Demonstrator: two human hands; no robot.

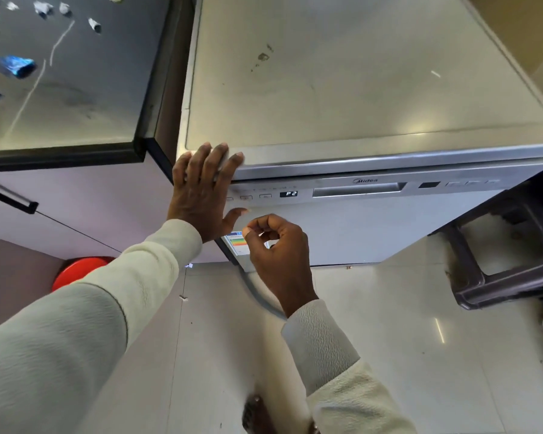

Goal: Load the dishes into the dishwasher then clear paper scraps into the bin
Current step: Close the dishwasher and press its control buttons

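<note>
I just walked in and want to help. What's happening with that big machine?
A person is at the dishwasher. Its door is closed and the little display shows P2. The left hand lies flat on the dishwasher's top left corner. The right hand hovers with curled fingers in front of the door, holding nothing I can see. The paper scraps lie on the counter to the left, not yet cleared.

Dishwasher [373,233] reads "Midea"; its display [288,193] shows "P2".
</note>
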